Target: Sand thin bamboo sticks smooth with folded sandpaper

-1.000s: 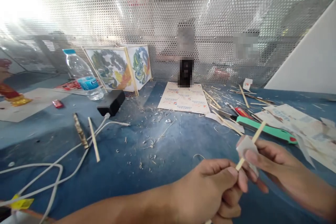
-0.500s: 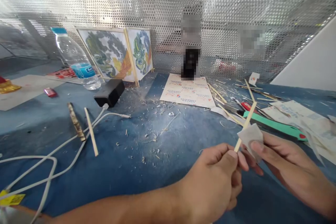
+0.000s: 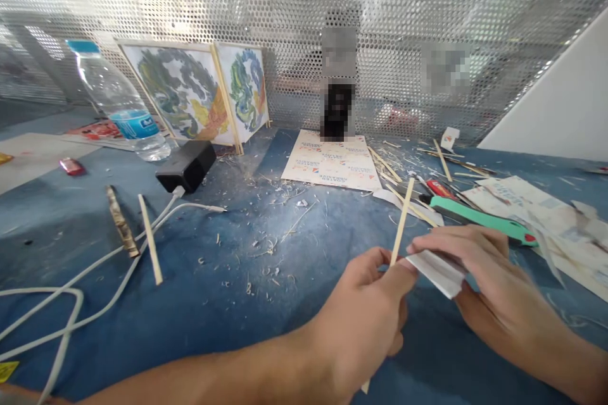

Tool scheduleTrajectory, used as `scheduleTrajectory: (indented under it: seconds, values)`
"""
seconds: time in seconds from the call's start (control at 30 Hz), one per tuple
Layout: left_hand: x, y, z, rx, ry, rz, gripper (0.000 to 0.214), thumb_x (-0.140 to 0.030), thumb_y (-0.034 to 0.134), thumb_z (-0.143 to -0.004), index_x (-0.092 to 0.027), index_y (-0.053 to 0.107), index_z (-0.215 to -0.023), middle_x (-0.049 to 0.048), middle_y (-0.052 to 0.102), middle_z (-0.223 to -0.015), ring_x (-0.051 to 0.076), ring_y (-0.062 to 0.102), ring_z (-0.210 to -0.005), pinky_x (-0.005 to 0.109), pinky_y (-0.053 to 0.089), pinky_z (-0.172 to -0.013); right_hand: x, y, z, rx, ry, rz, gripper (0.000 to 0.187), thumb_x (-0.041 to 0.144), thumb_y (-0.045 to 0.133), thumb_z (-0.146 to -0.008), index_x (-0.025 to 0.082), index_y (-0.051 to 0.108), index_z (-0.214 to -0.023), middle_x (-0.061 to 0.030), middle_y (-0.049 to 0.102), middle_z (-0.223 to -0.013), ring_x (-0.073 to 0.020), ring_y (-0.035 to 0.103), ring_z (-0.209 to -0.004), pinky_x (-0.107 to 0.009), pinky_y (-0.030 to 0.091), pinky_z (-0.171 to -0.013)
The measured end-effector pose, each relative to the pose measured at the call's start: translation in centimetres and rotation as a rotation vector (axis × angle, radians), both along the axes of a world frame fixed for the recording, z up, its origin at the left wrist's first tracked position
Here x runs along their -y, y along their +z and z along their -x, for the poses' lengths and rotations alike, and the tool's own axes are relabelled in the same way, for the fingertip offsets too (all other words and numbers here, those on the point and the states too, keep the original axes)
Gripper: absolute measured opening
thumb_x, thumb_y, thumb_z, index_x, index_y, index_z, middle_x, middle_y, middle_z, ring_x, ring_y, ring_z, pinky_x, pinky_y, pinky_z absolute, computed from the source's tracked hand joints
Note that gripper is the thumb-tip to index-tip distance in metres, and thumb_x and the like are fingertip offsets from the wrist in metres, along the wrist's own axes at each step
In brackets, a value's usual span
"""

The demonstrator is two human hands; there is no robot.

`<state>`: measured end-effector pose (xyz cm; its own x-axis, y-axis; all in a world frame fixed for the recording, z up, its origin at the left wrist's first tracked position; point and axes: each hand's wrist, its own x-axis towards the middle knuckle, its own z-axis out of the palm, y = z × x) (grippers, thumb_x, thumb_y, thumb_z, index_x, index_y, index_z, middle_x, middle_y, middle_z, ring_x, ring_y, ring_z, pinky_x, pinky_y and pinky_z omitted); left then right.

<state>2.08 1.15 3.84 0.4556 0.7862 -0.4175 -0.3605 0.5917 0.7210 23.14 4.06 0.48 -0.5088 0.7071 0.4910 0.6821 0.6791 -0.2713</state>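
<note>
My left hand (image 3: 373, 310) is closed round a thin pale wooden stick (image 3: 403, 221), which slants up and away over the blue table; its lower end pokes out beneath the fist. Close beside it, my right hand (image 3: 494, 285) pinches a small folded piece of sandpaper (image 3: 437, 271), its pale backing facing up. The paper's left corner meets my left thumb, apart from the upper length of the stick. Behind my right hand lies a green-handled knife (image 3: 484, 218).
A sandpaper sheet (image 3: 332, 161) lies near the perforated metal screen (image 3: 294, 0). Wood strips and shavings are scattered around. Leftward are a water bottle (image 3: 135, 120), a black box (image 3: 187, 164), white cables (image 3: 109, 313), a painted paper panel stand (image 3: 180, 95) and a loose stick (image 3: 151, 240).
My right hand has taken the sandpaper off the stick and turned it so its folded face lies flatter. The stick stands more upright, with its lower end now showing below my left hand.
</note>
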Motion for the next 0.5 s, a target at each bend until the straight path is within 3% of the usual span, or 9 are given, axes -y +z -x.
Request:
scheduleTrajectory:
  seconds: [0.2, 0.37, 0.5]
  values:
    - [0.0, 0.1, 0.0, -0.003, 0.004, -0.015, 0.026, -0.033, 0.054, -0.102, -0.024, 0.043, -0.081, -0.0131, 0.027, -0.055, 0.007, 0.015, -0.048, 0.024, 0.01, -0.045, 0.5, 0.6, 0.5, -0.038, 0.069, 0.018, 0.034, 0.014, 0.05, -0.092, 0.032, 0.062, -0.119, -0.0048, 0.073, -0.103, -0.0303, 0.067, -0.099, -0.044, 0.038, -0.09]
    - [-0.3, -0.2, 0.1, -0.021, 0.053, -0.016, 0.023, -0.026, 0.037, -0.106, -0.022, 0.05, -0.088, -0.0122, 0.028, -0.056, 0.008, 0.013, -0.047, 0.022, 0.01, -0.043, 1.1, 0.9, 0.5, -0.295, 0.074, 0.431, 0.016, 0.035, 0.053, -0.103, 0.028, 0.06, -0.116, -0.0043, 0.066, -0.093, -0.0243, 0.063, -0.084, -0.035, 0.048, -0.074]
    - [-0.3, -0.1, 0.3, 0.001, -0.042, -0.045, 0.026, -0.029, 0.04, -0.107, -0.021, 0.052, -0.085, -0.0118, 0.026, -0.057, 0.008, 0.01, -0.048, 0.021, 0.009, -0.043, 0.4, 1.0, 0.0, -0.561, 0.092, 0.662, 0.034, 0.046, 0.048, -0.108, 0.023, 0.063, -0.088, -0.002, 0.061, -0.075, -0.0189, 0.056, -0.068, -0.03, 0.048, -0.065]
